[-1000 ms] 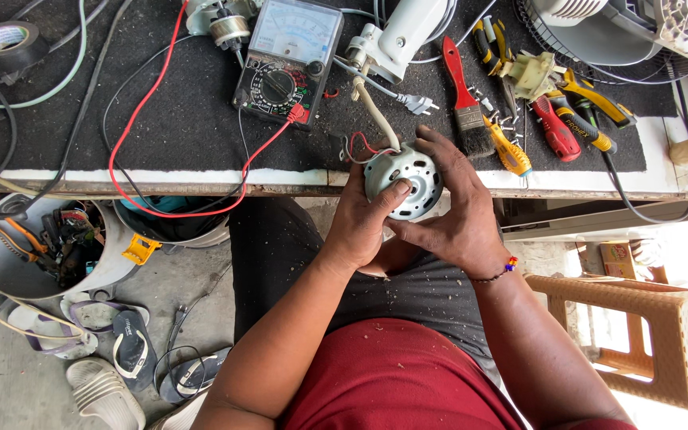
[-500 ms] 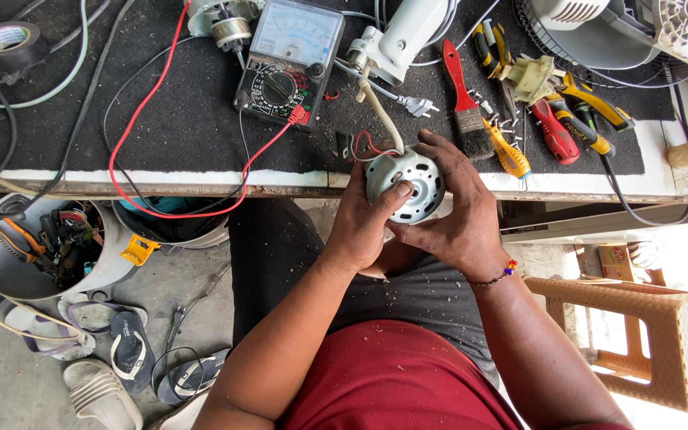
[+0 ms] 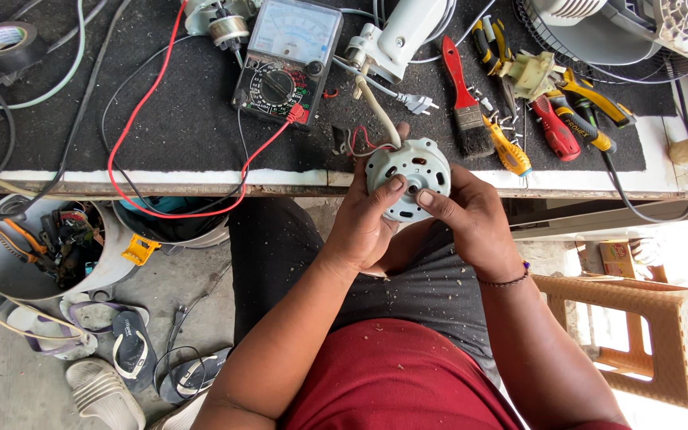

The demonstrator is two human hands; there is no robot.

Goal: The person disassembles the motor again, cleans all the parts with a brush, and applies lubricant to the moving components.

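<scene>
A round grey fan motor [image 3: 408, 173] with vent holes is held over my lap at the workbench's front edge. My left hand [image 3: 366, 223] grips its left side, thumb on the face. My right hand [image 3: 471, 216] holds the right side, thumb pressing near the centre hub. A beige cable and thin red and black wires [image 3: 368, 119] run from the motor up onto the bench. An analog multimeter [image 3: 284, 60] lies on the black mat beyond the motor, its red lead [image 3: 133, 111] looping off the edge.
On the bench [image 3: 161, 179] lie a red-handled brush [image 3: 459, 87], pliers and screwdrivers [image 3: 567, 119], a white fan neck [image 3: 396, 36], a fan guard [image 3: 599, 32] and a tape roll [image 3: 5, 40]. Buckets of tools [image 3: 41, 247] and sandals [image 3: 113, 350] sit on the floor at left, a wicker stool [image 3: 662, 334] at right.
The motor has turned slightly in my hands, and my right thumb now presses nearer its centre. The view has shifted a little.
</scene>
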